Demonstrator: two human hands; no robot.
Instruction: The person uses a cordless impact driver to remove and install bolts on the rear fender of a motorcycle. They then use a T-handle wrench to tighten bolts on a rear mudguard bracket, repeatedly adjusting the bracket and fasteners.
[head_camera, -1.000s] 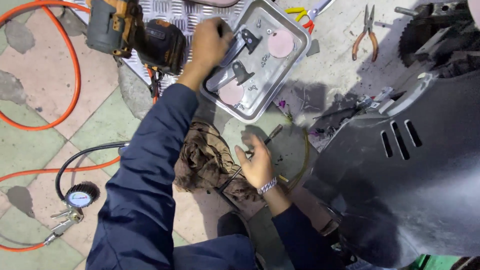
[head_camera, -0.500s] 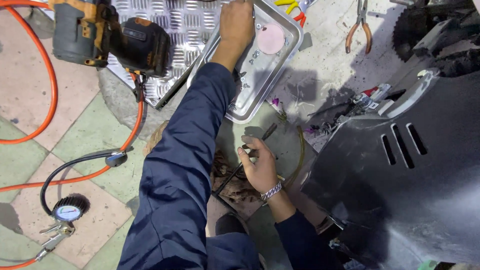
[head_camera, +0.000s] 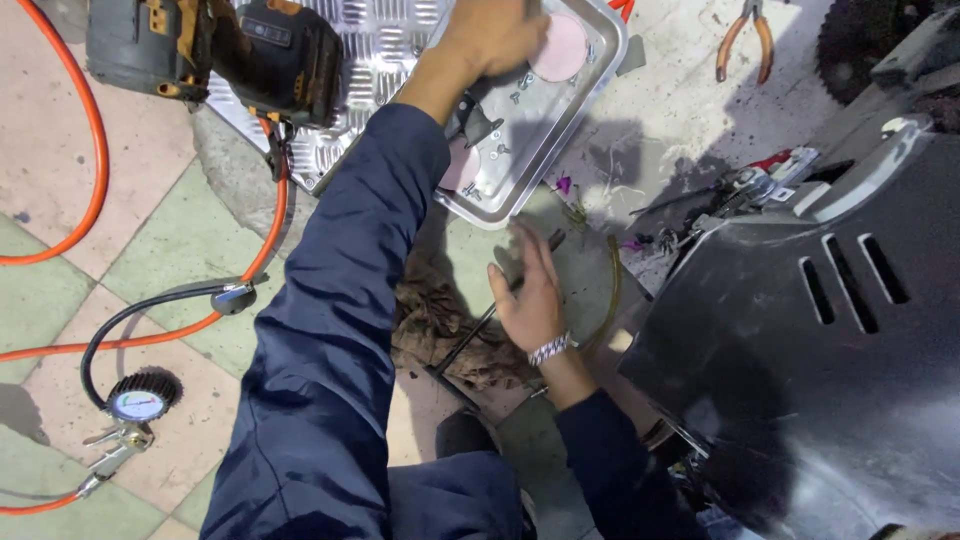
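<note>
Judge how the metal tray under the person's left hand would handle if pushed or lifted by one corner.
The metal tray looks thin, probably light and stiff. It would likely slide easily on the floor. Lifted by a corner, its loose small parts and pink discs would probably slide and rattle.

Your sleeves (head_camera: 330, 350) are navy. The tray (head_camera: 590, 75) is silver, holding a pink disc (head_camera: 558, 45). An orange hose (head_camera: 90, 150) crosses pink-and-green tiles (head_camera: 170, 240); the rag (head_camera: 440, 330) is brown.

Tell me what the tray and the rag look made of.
Tray: likely aluminium or steel, going by its bare silver sheen and pressed rim. Rag: woven cloth, brown and stained, crumpled in soft folds with frayed edges. The left hand reaches into the tray.
</note>
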